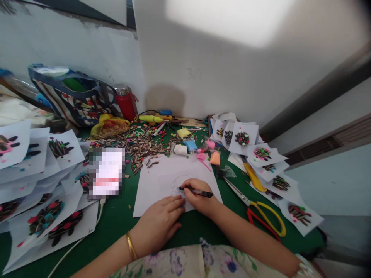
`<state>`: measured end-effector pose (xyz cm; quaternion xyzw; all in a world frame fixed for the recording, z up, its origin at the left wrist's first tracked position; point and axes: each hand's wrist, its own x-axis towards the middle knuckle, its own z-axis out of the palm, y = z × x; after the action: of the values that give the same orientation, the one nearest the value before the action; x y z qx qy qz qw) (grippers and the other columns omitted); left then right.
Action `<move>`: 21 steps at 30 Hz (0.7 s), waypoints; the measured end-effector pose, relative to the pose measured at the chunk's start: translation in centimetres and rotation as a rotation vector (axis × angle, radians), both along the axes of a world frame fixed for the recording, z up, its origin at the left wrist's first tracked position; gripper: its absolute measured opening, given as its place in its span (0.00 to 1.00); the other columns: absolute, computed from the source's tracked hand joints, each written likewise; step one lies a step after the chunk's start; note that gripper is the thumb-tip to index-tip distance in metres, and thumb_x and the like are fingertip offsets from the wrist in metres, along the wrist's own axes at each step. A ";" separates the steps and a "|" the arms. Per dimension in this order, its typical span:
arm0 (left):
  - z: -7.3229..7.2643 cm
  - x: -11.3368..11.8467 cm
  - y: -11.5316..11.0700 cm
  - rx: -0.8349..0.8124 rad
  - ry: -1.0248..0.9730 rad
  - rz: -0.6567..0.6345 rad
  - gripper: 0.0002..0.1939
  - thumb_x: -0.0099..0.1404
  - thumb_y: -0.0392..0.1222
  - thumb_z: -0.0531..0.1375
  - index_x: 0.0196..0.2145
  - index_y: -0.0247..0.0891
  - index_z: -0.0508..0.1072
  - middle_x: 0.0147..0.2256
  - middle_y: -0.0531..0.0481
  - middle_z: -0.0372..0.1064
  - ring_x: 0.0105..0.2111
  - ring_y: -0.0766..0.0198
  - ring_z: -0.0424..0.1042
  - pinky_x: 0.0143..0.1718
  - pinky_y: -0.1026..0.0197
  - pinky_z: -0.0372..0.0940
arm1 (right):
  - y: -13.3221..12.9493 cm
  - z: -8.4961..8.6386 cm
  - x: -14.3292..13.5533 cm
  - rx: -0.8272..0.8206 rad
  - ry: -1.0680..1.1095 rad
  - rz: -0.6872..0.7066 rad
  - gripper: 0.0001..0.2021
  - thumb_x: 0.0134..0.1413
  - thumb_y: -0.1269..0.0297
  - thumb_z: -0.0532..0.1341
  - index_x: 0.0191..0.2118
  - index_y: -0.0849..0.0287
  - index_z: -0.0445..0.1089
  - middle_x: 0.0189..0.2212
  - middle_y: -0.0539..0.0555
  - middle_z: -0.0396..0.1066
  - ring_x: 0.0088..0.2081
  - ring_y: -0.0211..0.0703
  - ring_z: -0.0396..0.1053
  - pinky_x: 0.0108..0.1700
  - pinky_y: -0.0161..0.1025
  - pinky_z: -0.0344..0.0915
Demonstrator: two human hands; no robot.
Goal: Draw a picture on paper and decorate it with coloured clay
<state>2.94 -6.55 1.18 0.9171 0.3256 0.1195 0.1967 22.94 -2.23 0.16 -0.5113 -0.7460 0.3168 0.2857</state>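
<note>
Gripping black pen (206, 194) in fingers of right hand (198, 199), over white paper (149, 189); resting left hand (161, 220) on same paper, fingers open.

There is one held pen (206, 193), one pair of scissors (247, 202), one gold bracelet (131, 246) and one red bottle (125, 105).

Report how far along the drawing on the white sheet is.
Done: a faint curved outline with small marks shows on the large white paper sheet.
In hand: the right hand holds a slim black pen at the outline; the left hand lies flat beside it.
Left, probably: filling it with striped seeds, as on the decorated white cards; only a few lie near its far edge.
</note>
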 end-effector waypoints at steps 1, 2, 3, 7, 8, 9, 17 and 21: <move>0.0 0.0 0.0 0.001 -0.002 -0.001 0.20 0.62 0.35 0.60 0.53 0.39 0.69 0.57 0.44 0.67 0.58 0.51 0.64 0.58 0.47 0.63 | 0.0 0.0 0.0 0.007 -0.005 -0.001 0.09 0.53 0.72 0.57 0.37 0.56 0.74 0.35 0.51 0.76 0.39 0.42 0.72 0.44 0.37 0.66; 0.1 0.0 0.0 0.003 -0.004 -0.002 0.20 0.63 0.35 0.59 0.53 0.39 0.69 0.57 0.44 0.67 0.58 0.51 0.64 0.58 0.47 0.63 | 0.0 0.0 0.0 0.012 -0.008 -0.005 0.09 0.53 0.72 0.57 0.37 0.56 0.74 0.35 0.51 0.76 0.39 0.42 0.72 0.44 0.37 0.66; 0.1 0.0 0.0 0.004 -0.006 -0.004 0.20 0.63 0.35 0.59 0.53 0.39 0.69 0.57 0.44 0.67 0.58 0.51 0.64 0.58 0.47 0.63 | 0.0 0.0 0.0 0.016 -0.008 -0.009 0.09 0.53 0.72 0.57 0.37 0.56 0.74 0.35 0.51 0.76 0.39 0.42 0.72 0.44 0.37 0.66; 0.1 0.0 0.0 0.000 0.010 -0.009 0.20 0.63 0.36 0.59 0.54 0.39 0.68 0.58 0.44 0.65 0.58 0.51 0.64 0.58 0.47 0.64 | 0.0 0.1 0.2 0.022 0.004 -0.010 0.09 0.52 0.73 0.57 0.35 0.56 0.74 0.33 0.51 0.76 0.37 0.41 0.72 0.42 0.37 0.66; 0.1 0.0 0.0 0.000 0.013 -0.008 0.20 0.63 0.36 0.59 0.54 0.39 0.68 0.58 0.45 0.65 0.58 0.51 0.64 0.58 0.47 0.63 | 0.0 0.2 0.2 0.024 0.011 -0.013 0.09 0.52 0.73 0.57 0.35 0.56 0.73 0.33 0.51 0.76 0.37 0.41 0.72 0.42 0.37 0.66; 0.0 0.0 0.0 0.001 0.014 -0.007 0.20 0.63 0.36 0.59 0.54 0.39 0.68 0.58 0.45 0.65 0.58 0.51 0.63 0.58 0.47 0.63 | -0.1 0.2 0.2 0.027 0.017 -0.017 0.09 0.52 0.73 0.57 0.35 0.56 0.73 0.32 0.51 0.76 0.36 0.41 0.72 0.41 0.37 0.66; 0.0 0.1 0.0 0.014 0.017 -0.005 0.20 0.63 0.36 0.60 0.53 0.38 0.69 0.57 0.44 0.66 0.58 0.51 0.64 0.58 0.46 0.64 | -0.1 -0.1 0.1 0.046 -0.039 0.007 0.09 0.51 0.72 0.57 0.35 0.57 0.74 0.32 0.51 0.76 0.36 0.42 0.72 0.41 0.37 0.65; -0.1 0.1 0.0 0.023 0.015 -0.006 0.21 0.62 0.36 0.60 0.53 0.38 0.69 0.58 0.44 0.66 0.58 0.51 0.64 0.58 0.47 0.64 | -0.1 0.0 0.3 0.046 -0.040 -0.006 0.09 0.51 0.72 0.57 0.35 0.56 0.74 0.32 0.51 0.76 0.36 0.41 0.72 0.41 0.36 0.65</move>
<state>3.00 -6.57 1.12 0.9211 0.3229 0.1159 0.1840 23.20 -2.31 0.12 -0.5132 -0.7571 0.2881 0.2834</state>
